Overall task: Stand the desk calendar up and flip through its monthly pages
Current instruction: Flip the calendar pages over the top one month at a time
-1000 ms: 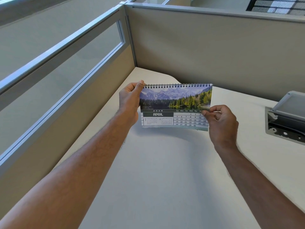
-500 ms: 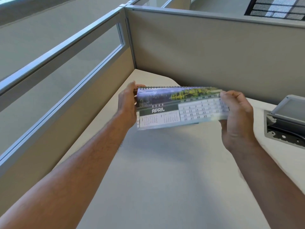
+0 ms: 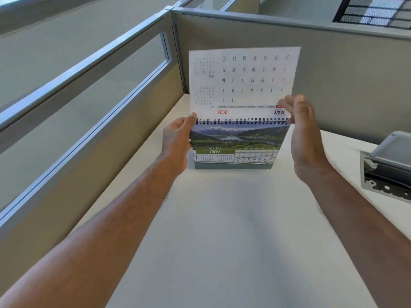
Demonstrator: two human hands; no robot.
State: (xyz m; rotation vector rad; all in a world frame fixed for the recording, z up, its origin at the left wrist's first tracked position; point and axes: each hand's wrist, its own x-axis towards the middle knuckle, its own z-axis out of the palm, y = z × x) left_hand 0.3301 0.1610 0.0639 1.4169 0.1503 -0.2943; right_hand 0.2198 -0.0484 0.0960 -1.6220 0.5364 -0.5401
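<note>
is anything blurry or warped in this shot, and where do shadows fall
Head view: the right hand is motion-blurred at its fingertips, and the lifted page is slightly soft. The left hand and the calendar are sharper. Wide-angle distortion bends the partition rail. Light is soft and even, with only a faint shadow on the desk in front of the calendar, and no glare.

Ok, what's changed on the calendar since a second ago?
The April page has swung up over the spiral binding, exposing May. The right hand let go of the page edge and is open beside it. The left hand still pinches the desk calendar at its left end.
</note>
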